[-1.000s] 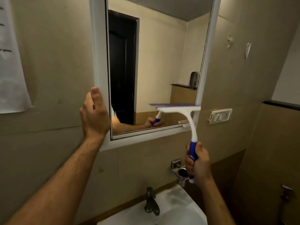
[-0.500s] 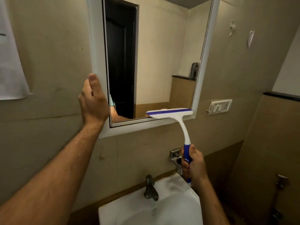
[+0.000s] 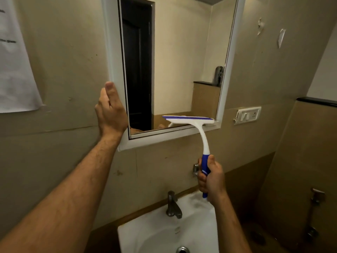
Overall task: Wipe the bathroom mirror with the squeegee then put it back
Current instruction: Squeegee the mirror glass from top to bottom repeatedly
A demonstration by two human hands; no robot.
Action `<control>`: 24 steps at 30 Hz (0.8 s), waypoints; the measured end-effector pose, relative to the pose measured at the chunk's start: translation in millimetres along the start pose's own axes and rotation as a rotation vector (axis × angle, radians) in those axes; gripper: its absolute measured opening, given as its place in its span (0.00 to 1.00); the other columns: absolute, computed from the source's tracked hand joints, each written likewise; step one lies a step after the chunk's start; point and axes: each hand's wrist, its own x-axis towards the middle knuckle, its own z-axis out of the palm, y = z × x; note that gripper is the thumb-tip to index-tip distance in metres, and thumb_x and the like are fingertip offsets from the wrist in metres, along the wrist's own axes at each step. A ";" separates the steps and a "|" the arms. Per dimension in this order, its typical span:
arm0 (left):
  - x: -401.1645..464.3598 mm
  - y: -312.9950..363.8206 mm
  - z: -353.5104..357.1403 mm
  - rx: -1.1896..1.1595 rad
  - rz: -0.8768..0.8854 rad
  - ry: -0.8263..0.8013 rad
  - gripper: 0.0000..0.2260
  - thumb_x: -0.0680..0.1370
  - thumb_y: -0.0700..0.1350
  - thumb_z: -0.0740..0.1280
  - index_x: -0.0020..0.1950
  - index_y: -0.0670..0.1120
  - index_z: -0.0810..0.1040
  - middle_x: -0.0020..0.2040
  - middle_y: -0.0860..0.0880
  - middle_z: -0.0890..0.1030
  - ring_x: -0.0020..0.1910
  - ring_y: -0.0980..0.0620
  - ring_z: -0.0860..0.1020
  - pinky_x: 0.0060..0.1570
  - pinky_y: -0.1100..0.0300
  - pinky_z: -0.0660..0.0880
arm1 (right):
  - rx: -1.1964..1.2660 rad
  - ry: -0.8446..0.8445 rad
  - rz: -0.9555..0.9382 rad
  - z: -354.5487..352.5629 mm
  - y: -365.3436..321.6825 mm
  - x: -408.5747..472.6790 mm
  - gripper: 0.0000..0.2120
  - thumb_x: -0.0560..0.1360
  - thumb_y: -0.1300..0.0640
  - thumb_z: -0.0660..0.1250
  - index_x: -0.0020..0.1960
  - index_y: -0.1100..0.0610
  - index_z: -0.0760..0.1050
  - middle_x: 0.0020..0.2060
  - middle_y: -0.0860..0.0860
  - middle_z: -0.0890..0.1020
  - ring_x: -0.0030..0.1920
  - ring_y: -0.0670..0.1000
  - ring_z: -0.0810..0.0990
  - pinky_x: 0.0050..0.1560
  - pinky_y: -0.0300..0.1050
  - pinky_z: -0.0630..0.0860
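Observation:
The white-framed bathroom mirror (image 3: 178, 57) hangs on the beige wall in front of me. A squeegee (image 3: 196, 124) with a white head, blue blade and blue handle rests against the glass at the mirror's lower right corner. My right hand (image 3: 211, 179) is closed around its blue handle, below the mirror and above the sink. My left hand (image 3: 110, 112) lies flat against the mirror frame's left edge near its lower corner, fingers together and pointing up.
A white sink (image 3: 169, 232) with a metal tap (image 3: 173, 207) sits below. A small metal fitting (image 3: 196, 168) is on the wall behind my right hand. A switch plate (image 3: 248, 115) is right of the mirror, a paper sheet (image 3: 16, 66) at far left.
The squeegee has slid down the glass from mid-low height to the bottom right corner of the mirror. My left hand stays on the frame's left edge.

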 end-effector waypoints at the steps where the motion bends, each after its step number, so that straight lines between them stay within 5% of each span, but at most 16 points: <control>1: -0.2 -0.1 -0.3 -0.005 0.004 0.000 0.15 0.83 0.56 0.47 0.39 0.58 0.65 0.32 0.59 0.66 0.28 0.77 0.68 0.30 0.82 0.63 | 0.024 -0.033 -0.022 5.7 -5.4 -2.2 0.23 0.78 0.38 0.51 0.44 0.56 0.74 0.25 0.50 0.68 0.22 0.46 0.63 0.20 0.38 0.63; 7: 0.3 -1.5 -1.9 -0.037 -0.009 -0.020 0.14 0.83 0.56 0.48 0.39 0.61 0.64 0.33 0.62 0.64 0.30 0.81 0.67 0.32 0.85 0.61 | 0.083 -0.195 -0.167 67.3 -47.5 -4.6 0.19 0.78 0.40 0.53 0.58 0.52 0.72 0.26 0.48 0.72 0.22 0.45 0.66 0.21 0.38 0.64; 16: 3.0 -8.2 -2.9 -0.052 0.039 -0.066 0.13 0.81 0.60 0.47 0.40 0.61 0.65 0.33 0.60 0.68 0.31 0.78 0.69 0.29 0.83 0.64 | -0.073 -0.123 -0.187 81.6 -15.9 -21.6 0.21 0.74 0.40 0.52 0.49 0.56 0.73 0.26 0.48 0.69 0.22 0.43 0.66 0.23 0.38 0.64; 20: 6.9 -14.3 -1.8 -0.010 0.018 -0.061 0.21 0.82 0.60 0.46 0.45 0.51 0.73 0.33 0.50 0.73 0.30 0.61 0.72 0.32 0.61 0.72 | -0.051 -0.136 -0.221 83.7 -28.5 -20.3 0.20 0.75 0.39 0.52 0.49 0.54 0.74 0.25 0.48 0.70 0.23 0.44 0.66 0.22 0.38 0.65; 24: 6.6 -13.1 -2.6 -0.009 0.045 -0.086 0.17 0.82 0.59 0.46 0.42 0.56 0.69 0.33 0.56 0.69 0.28 0.67 0.70 0.27 0.72 0.66 | -0.051 -0.147 -0.272 99.6 -57.0 -4.6 0.18 0.80 0.42 0.50 0.49 0.50 0.74 0.24 0.46 0.72 0.22 0.44 0.67 0.21 0.38 0.65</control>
